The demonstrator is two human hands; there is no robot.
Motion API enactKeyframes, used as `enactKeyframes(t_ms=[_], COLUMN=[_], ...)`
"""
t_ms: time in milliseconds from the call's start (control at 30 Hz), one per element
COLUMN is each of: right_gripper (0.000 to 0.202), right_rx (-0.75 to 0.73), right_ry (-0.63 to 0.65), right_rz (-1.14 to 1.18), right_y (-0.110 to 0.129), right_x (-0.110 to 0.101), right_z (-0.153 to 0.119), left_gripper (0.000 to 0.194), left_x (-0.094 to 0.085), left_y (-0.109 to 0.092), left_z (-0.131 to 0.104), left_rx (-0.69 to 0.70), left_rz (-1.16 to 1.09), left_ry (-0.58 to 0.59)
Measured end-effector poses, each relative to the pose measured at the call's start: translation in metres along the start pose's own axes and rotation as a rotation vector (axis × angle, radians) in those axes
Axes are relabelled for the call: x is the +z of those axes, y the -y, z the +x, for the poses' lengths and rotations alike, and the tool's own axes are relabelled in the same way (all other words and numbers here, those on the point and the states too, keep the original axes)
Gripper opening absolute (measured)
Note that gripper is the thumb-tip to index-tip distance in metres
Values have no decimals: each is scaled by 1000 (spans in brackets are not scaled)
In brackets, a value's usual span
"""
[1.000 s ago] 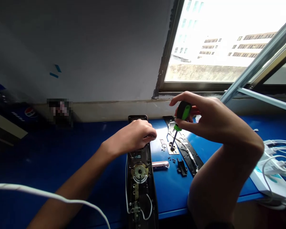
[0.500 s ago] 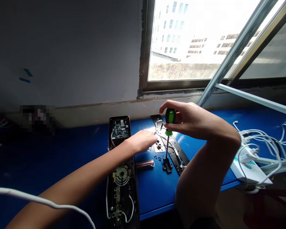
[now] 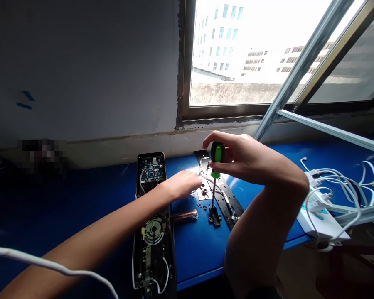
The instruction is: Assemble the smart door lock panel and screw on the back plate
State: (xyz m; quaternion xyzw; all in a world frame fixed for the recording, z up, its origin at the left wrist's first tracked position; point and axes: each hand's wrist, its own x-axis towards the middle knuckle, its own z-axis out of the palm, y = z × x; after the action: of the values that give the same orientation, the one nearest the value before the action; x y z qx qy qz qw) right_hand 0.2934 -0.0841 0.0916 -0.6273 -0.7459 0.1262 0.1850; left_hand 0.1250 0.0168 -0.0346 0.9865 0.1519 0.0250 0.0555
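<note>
Blue counter spreads beneath your work, and on it lies the opened black housing, its inner parts bared. To the right of the housing you have the long black plate, lying at a slant. Your left hand is just past the housing's right edge, bunched narrow; its fingertips are hidden, so you cannot tell whether it holds anything. Your right hand, farther right of the housing, is wrapped around the handle of the screwdriver, shaft pointing down. Just beside the housing's right side lies the copper-coloured cylinder. Right of the housing too, near your left hand, is the metal plate. Between housing and long plate sits the black bracket, at the screwdriver's tip; contact is unclear. Small dark screws lie between housing and bracket.
</note>
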Motion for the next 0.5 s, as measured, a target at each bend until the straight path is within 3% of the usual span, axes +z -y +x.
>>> enactKeyframes(t_ms=[233, 367, 500], right_gripper=[29, 26, 26], right_rx=[-37, -61, -89], right_ry=[30, 54, 74], right_rz=[44, 51, 29], right_y=[4, 9, 14], right_x=[2, 5, 9], right_z=[3, 6, 11], left_gripper=[23, 35, 41], left_x=[-22, -18, -13], left_y=[-16, -24, -23], left_z=[-43, -71, -81], left_rx=[-55, 12, 46], left_rz=[154, 198, 173], left_ry=[-7, -62, -113])
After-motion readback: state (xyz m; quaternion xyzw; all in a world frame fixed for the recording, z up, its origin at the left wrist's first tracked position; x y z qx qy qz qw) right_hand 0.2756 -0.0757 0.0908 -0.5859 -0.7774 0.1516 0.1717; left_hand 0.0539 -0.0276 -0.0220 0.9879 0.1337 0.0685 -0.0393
